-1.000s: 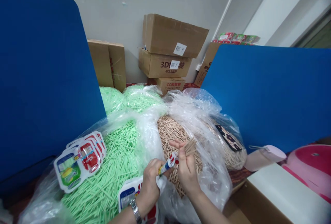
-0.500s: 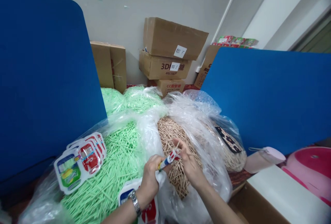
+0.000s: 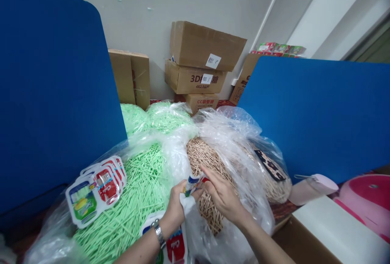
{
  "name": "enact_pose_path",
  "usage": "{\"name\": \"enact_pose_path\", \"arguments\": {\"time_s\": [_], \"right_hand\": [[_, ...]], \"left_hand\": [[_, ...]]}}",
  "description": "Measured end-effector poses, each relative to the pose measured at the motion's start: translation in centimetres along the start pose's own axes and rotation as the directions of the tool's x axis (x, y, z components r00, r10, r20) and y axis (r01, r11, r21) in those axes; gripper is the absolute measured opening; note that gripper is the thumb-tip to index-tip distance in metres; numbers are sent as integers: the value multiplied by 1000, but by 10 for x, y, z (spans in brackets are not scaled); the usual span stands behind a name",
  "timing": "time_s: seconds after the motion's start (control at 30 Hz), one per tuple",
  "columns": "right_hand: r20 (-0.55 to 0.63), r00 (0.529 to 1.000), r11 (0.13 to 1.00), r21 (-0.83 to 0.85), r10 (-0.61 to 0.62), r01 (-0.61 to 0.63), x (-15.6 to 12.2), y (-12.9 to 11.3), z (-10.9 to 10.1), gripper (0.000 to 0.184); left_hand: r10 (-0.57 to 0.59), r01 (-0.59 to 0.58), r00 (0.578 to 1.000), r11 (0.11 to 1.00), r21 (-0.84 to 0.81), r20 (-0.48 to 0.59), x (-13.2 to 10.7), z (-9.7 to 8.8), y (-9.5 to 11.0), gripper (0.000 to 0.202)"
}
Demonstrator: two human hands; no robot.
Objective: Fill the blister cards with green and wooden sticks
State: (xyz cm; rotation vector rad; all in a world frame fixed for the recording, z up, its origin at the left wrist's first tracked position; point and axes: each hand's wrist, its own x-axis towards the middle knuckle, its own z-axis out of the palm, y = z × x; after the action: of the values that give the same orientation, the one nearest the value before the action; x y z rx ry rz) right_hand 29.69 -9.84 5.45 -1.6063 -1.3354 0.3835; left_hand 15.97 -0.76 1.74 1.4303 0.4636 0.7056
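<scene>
Head view: one left hand (image 3: pixel 176 206) clamps one printed pouch (image 3: pixel 192 184); one right hand (image 3: pixel 224 195), fingers extended together, meets its red end; three cartons (image 3: pixel 183 78) stand stacked beyond.

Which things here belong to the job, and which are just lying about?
Likely the job:
printed packet in the left hand, right hand against or beside it
brown sticks
green sticks
fanned packets

Seemingly lying about:
stacked cartons
pink cup
</scene>
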Motion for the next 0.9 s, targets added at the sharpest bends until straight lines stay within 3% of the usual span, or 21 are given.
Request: {"name": "enact_pose_path", "arguments": {"time_s": [0.1, 0.17, 0.2, 0.23, 0.3, 0.37, 0.4, 0.43, 0.5, 0.6, 0.77, 0.83, 0.87, 0.9], "right_hand": [[-119, 993, 999, -41, 13, -18, -2, 5, -1, 42], [-107, 994, 998, -69, -1, -7, -5, 8, -2, 42], [-66, 997, 995, -100, -34, 27, -7, 9, -2, 39], [-25, 996, 988, -136, -81, 77, -10, 10, -2, 34], [-4, 980, 960, -202, -199, 195, -14, 8, -1, 26], [-34, 946, 920, -245, -324, 306, -17, 4, 0, 22], [-36, 926, 898, -262, -376, 354, -18, 1, 1, 22], [-30, 909, 877, -278, -416, 392, -18, -2, 1, 22], [-1, 882, 839, -308, -472, 448, -18, -9, 2, 23], [47, 854, 798, -333, -519, 503, -18, -15, 2, 24], [83, 838, 780, -327, -539, 534, -22, -9, 2, 23], [75, 853, 797, -322, -517, 511, -22, -4, 2, 23], [51, 871, 817, -322, -489, 478, -21, -2, 3, 23], [23, 898, 851, -309, -440, 425, -21, -1, 3, 22]], "left_hand": [[40, -45, 997, 996, 76, 62, 2, -2, 0, 19], [158, -170, 985, 943, 285, 64, 1, -8, 0, 18], [250, -267, 963, 869, 417, 97, 0, -12, 2, 17], [344, -374, 925, 747, 550, 162, -1, -16, 5, 15], [475, -555, 805, 390, 734, 356, -5, -23, 12, 13], [498, -616, 687, 14, 788, 528, -9, -28, 22, 18], [489, -610, 649, -123, 783, 583, -11, -29, 27, 19], [481, -597, 622, -218, 772, 618, -14, -29, 32, 19], [469, -576, 594, -320, 752, 654, -18, -28, 39, 19], [453, -568, 588, -360, 741, 670, -25, -26, 44, 20], [427, -574, 618, -329, 750, 660, -32, -26, 44, 20], [409, -584, 658, -252, 771, 632, -34, -25, 41, 21], [404, -589, 692, -161, 792, 598, -34, -25, 39, 20], [405, -584, 740, -8, 812, 536, -34, -23, 36, 19]]}}
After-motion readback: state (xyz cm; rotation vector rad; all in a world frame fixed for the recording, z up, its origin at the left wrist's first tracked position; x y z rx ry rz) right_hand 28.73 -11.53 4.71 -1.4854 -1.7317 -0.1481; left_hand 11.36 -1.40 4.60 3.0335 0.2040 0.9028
